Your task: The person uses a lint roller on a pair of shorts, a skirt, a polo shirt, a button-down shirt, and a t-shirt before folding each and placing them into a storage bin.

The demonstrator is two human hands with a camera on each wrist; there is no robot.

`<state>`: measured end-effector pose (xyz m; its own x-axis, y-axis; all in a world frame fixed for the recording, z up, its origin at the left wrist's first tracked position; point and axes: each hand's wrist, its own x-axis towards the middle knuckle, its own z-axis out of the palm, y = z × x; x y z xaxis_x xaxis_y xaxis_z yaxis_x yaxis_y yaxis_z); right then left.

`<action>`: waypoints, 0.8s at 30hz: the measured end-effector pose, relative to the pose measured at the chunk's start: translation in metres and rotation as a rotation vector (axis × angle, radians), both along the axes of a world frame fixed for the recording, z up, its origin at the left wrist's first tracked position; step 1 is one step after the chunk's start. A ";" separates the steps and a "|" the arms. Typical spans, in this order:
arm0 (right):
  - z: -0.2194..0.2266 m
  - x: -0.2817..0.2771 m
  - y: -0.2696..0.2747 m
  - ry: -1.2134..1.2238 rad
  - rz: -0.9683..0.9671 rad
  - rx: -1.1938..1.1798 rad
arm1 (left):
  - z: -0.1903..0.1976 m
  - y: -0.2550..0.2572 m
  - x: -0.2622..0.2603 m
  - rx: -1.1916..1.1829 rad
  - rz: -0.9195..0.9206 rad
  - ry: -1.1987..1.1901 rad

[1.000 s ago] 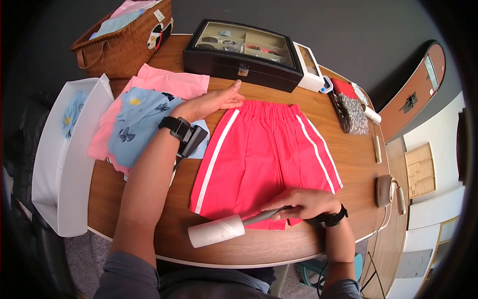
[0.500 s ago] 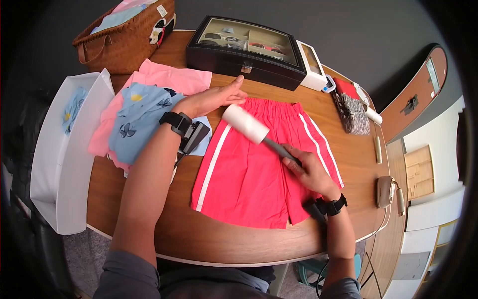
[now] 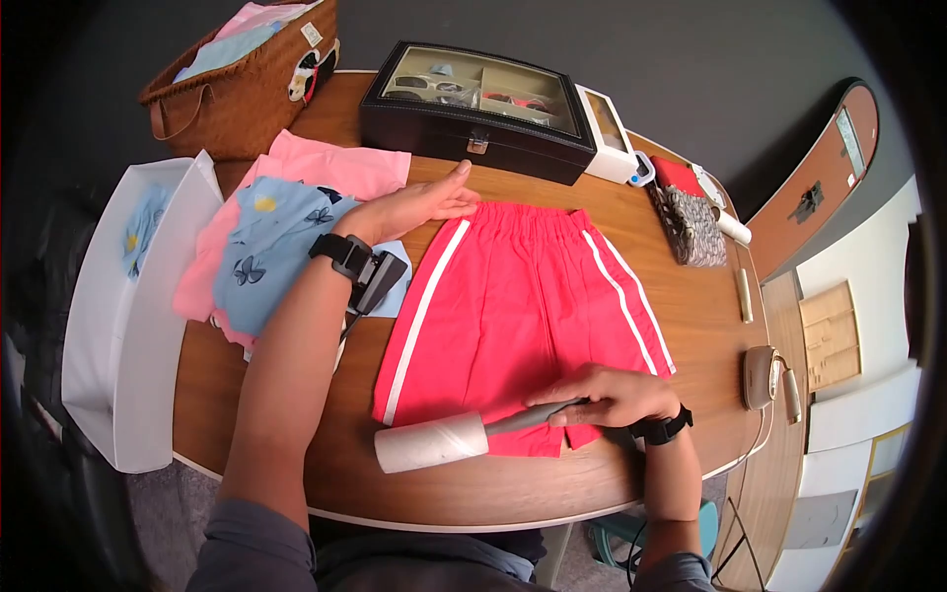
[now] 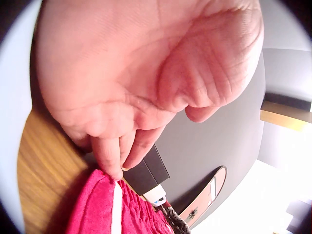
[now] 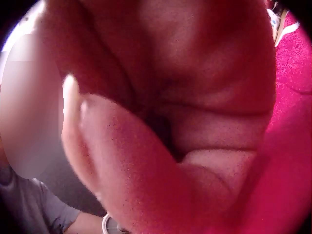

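Note:
Red shorts (image 3: 513,316) with white side stripes lie flat on the wooden table, waistband toward the back. My left hand (image 3: 419,204) rests at the waistband's left corner, its fingers straight; in the left wrist view the fingertips of that hand (image 4: 131,97) touch the red cloth (image 4: 97,209). Over the hem, my right hand (image 3: 617,397) grips the grey handle of a lint roller (image 3: 432,443). The white roller head lies at the lower left of the shorts, by the hem. In the right wrist view the curled right hand (image 5: 161,112) hides most of the handle.
Blue (image 3: 271,257) and pink clothes (image 3: 345,163) lie left of the shorts, beside a white bin (image 3: 138,335). A wicker basket (image 3: 227,104) and a black glass-topped case (image 3: 473,133) stand behind. Knitted cloth (image 3: 691,229) and a beige device (image 3: 760,377) are on the right.
The right hand has brought the lint roller from near the waistband down toward the hem, after lifting it up from there earlier. The left hand has stayed at the waistband corner.

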<state>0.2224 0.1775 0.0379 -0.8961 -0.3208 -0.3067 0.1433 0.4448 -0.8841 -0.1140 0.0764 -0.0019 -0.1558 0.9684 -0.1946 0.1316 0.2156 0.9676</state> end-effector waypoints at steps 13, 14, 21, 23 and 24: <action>-0.004 0.017 0.039 0.102 -0.791 0.417 | 0.023 -0.007 0.016 0.007 -0.073 0.209; -0.005 0.015 0.039 0.098 -0.776 0.454 | 0.033 -0.009 0.022 -0.038 -0.160 0.301; -0.004 0.010 0.024 0.143 -0.748 0.808 | 0.004 -0.002 0.046 -0.028 -0.303 0.984; -0.010 0.014 0.026 0.123 -0.761 0.905 | 0.001 -0.003 0.049 -0.040 -0.320 1.057; -0.012 0.018 0.029 0.123 -0.803 0.993 | 0.001 -0.004 0.048 -0.039 -0.320 1.056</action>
